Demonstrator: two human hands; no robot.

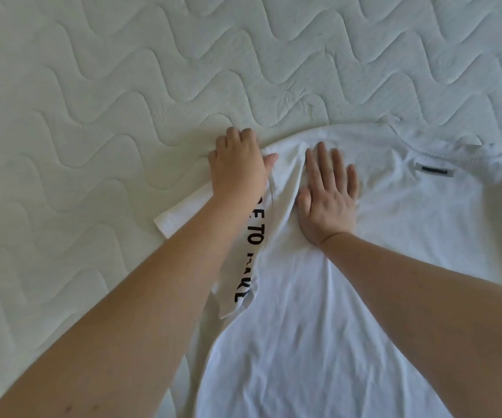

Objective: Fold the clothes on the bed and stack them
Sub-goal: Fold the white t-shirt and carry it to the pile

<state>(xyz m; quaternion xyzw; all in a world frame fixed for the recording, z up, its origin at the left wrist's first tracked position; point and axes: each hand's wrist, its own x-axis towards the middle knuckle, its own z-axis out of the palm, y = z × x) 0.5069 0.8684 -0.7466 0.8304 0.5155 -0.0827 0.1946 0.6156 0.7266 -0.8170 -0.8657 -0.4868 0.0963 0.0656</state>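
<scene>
A white T-shirt [349,297] lies back-up across the near right part of the quilted bed [93,101], light, limp cotton that looks best taken by its sleeve and side seams. The left hand [237,167] curls its fingers [233,135] around the folded-in shoulder edge, while the right hand [328,200] presses flat beside it, fingers [323,164] slightly spread on the cloth.

- White T-shirt [319,312], turned-over strip of its left side: bold black capitals running along the strip; "TO" is legible, with a partial "E" before it and a cut-off word after it, perhaps "MAKE".
- Neck label [434,169] below the collar: small dark print, unreadable.
</scene>
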